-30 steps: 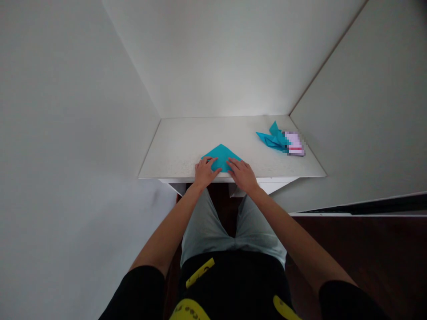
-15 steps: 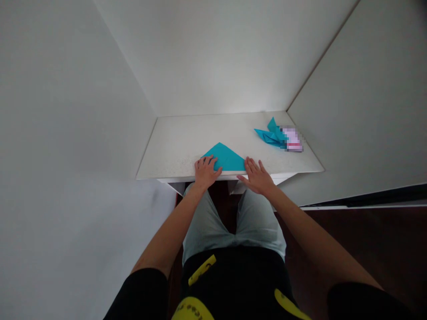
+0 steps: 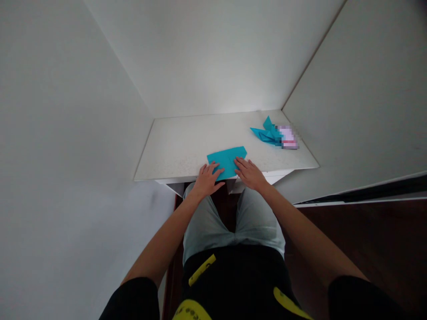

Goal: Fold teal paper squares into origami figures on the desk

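Observation:
A sheet of blue paper (image 3: 227, 161) lies at the front edge of the white table, its long straight side facing away from me and slightly slanted. Faint crease lines show on it. My left hand (image 3: 207, 178) rests on its lower left part, fingers apart. On its right part lies my right hand (image 3: 249, 172), flat with the fingers stretched out. Both hands cover some of the paper, so its lower corners are partly hidden.
Folded blue paper shapes (image 3: 267, 133) lie at the table's right, against a blurred pink and white item (image 3: 288, 136). Walls close in the white table (image 3: 180, 142) at the back and both sides. My legs (image 3: 258, 218) are below its front edge.
The blue paper showed a peak pointing away from me; now a long straight side faces away. Both hands have moved inward over the paper. The view has shifted slightly.

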Demonstrator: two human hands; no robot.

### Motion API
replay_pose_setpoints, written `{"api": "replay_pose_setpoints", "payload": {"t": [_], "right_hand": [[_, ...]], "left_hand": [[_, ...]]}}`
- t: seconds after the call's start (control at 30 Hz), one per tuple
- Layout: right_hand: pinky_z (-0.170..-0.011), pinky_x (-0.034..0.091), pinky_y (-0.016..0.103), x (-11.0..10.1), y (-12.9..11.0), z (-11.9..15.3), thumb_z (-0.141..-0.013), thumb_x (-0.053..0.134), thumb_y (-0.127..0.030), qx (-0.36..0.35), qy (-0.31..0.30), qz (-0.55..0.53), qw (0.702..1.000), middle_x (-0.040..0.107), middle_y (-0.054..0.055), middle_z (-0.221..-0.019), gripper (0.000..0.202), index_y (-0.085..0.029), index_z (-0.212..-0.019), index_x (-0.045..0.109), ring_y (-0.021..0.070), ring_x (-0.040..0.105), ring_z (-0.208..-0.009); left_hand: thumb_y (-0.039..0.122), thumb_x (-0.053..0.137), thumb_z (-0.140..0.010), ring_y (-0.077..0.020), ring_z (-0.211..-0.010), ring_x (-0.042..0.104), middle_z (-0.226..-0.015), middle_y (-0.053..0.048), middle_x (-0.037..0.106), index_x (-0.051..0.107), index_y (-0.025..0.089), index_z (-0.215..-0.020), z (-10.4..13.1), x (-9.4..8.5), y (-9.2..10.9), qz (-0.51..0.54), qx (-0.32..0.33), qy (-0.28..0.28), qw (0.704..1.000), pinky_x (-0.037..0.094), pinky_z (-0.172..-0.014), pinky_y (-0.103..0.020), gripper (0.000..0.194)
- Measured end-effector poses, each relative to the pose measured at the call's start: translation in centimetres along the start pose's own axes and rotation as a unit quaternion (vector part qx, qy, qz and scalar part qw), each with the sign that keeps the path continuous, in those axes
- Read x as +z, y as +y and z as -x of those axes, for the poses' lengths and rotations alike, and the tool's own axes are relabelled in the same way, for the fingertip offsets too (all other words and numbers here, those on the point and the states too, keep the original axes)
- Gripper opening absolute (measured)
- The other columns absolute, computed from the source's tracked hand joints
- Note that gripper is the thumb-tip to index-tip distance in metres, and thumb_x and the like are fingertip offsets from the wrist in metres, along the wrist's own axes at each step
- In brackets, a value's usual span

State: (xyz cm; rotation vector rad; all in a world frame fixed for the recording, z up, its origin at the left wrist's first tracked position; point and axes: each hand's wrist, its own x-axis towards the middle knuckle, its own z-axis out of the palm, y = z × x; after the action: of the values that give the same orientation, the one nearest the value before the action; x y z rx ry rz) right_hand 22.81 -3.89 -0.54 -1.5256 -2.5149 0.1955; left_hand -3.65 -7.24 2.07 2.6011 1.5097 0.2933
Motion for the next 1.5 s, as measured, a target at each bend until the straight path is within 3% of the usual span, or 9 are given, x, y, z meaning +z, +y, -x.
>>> {"api": "replay_pose_setpoints", "payload": {"t": [0.13, 0.3, 0.47, 0.6, 0.73, 0.9, 1.13, 1.27, 1.5], "right_hand": [[-0.125, 0.043, 0.054, -0.3, 1.4, -0.5, -0.115, 0.03, -0.039, 0.02, 0.021, 0.027, 0.999, 0.045, 0.015, -0.173, 0.058, -0.017, -0.165, 0.05, 0.0315, 0.049, -0.156], [-0.119, 0.046, 0.051, -0.3, 1.3, -0.7, -0.116, 0.032, -0.04, 0.03, 0.047, 0.039, 0.998, 0.052, 0.012, -0.17, 0.056, -0.022, -0.164, 0.053, 0.0311, 0.053, -0.152], [-0.116, 0.046, 0.052, 0.0, 1.0, -0.5, -0.115, 0.035, -0.043, 0.05, 0.06, 0.031, 0.996, 0.055, 0.011, -0.167, 0.054, -0.024, -0.161, 0.056, 0.0331, 0.054, -0.149], [-0.115, 0.045, 0.05, 0.2, 0.8, -0.5, -0.115, 0.035, -0.043, 0.056, 0.067, 0.031, 0.996, 0.057, 0.012, -0.165, 0.054, -0.023, -0.159, 0.057, 0.0327, 0.054, -0.146], [-0.118, 0.04, 0.049, 0.4, 0.3, -0.5, -0.116, 0.035, -0.044, 0.047, 0.095, 0.04, 0.994, 0.06, 0.014, -0.162, 0.054, -0.019, -0.158, 0.059, 0.0327, 0.054, -0.146], [-0.124, 0.034, 0.052, 0.7, -0.1, 0.1, -0.115, 0.036, -0.047, 0.037, 0.097, 0.04, 0.994, 0.063, 0.016, -0.158, 0.054, -0.019, -0.153, 0.062, 0.0319, 0.05, -0.152], [-0.13, 0.031, 0.055, 0.3, 1.7, 1.2, -0.114, 0.035, -0.053, 0.021, 0.062, 0.039, 0.997, 0.056, 0.013, -0.166, 0.057, -0.026, -0.16, 0.057, 0.0308, 0.05, -0.154], [-0.134, 0.023, 0.064, 0.7, 0.6, 1.3, -0.114, 0.032, -0.053, 0.064, 0.084, 0.037, 0.994, 0.045, 0.015, -0.173, 0.065, -0.021, -0.169, 0.044, 0.0337, 0.042, -0.161], [-0.138, 0.017, 0.059, 1.0, -2.1, 2.8, -0.116, 0.025, -0.053, -0.036, 0.039, 0.011, 0.999, 0.035, 0.009, -0.178, 0.068, -0.024, -0.177, 0.025, 0.027, 0.034, -0.166]], "left_hand": [[0.027, 0.061, -0.104, -0.0262, -0.144, 0.058, -0.154, -0.003, 0.066, 0.072, 0.038, -0.141, -0.8, -0.7, -1.2, 0.03, 0.023, -0.005, 0.999, 0.034, -0.126, -0.05, 0.04], [0.042, 0.061, -0.108, -0.0291, -0.123, 0.067, -0.127, -0.009, 0.077, 0.077, 0.027, -0.12, -4.3, -1.0, -0.5, 0.029, -0.042, 0.027, 0.998, 0.041, -0.115, -0.049, 0.025], [0.041, 0.071, -0.102, -0.0349, -0.13, 0.06, -0.139, -0.018, 0.068, 0.065, 0.018, -0.138, -6.7, -0.2, 2.3, 0.002, -0.152, 0.11, 0.982, 0.044, -0.112, -0.049, 0.043], [0.032, 0.058, -0.107, -0.0338, -0.137, 0.058, -0.148, -0.017, 0.066, 0.066, 0.019, -0.139, -6.3, 1.4, 4.4, 0.011, -0.131, 0.097, 0.987, 0.045, -0.116, -0.049, 0.035], [0.042, 0.049, -0.111, -0.0373, -0.159, 0.043, -0.167, -0.022, 0.051, 0.055, 0.012, -0.157, -5.4, 3.5, 5.4, 0.021, -0.14, 0.099, 0.985, 0.036, -0.129, -0.054, 0.055], [0.054, 0.046, -0.111, -0.038, -0.168, 0.027, -0.177, -0.023, 0.036, 0.045, 0.009, -0.167, -5.6, 4.2, 3.8, 0.029, -0.112, 0.068, 0.991, 0.021, -0.138, -0.057, 0.073], [0.067, 0.058, -0.103, -0.0367, -0.169, 0.025, -0.181, -0.012, 0.032, 0.049, 0.024, -0.168, -6.0, 3.0, -0.3, 0.018, -0.046, 0.028, 0.998, 0.023, -0.138, -0.054, 0.078], [0.068, 0.058, -0.103, -0.0375, -0.17, 0.022, -0.181, -0.012, 0.031, 0.048, 0.025, -0.169, -5.8, 3.1, -0.5, 0.009, -0.04, 0.042, 0.998, 0.023, -0.137, -0.057, 0.079], [0.07, 0.058, -0.102, -0.0378, -0.17, 0.02, -0.182, -0.015, 0.028, 0.045, 0.023, -0.17, -5.8, 3.1, -0.4, 0.003, -0.032, 0.034, 0.999, 0.023, -0.137, -0.056, 0.083]]}}
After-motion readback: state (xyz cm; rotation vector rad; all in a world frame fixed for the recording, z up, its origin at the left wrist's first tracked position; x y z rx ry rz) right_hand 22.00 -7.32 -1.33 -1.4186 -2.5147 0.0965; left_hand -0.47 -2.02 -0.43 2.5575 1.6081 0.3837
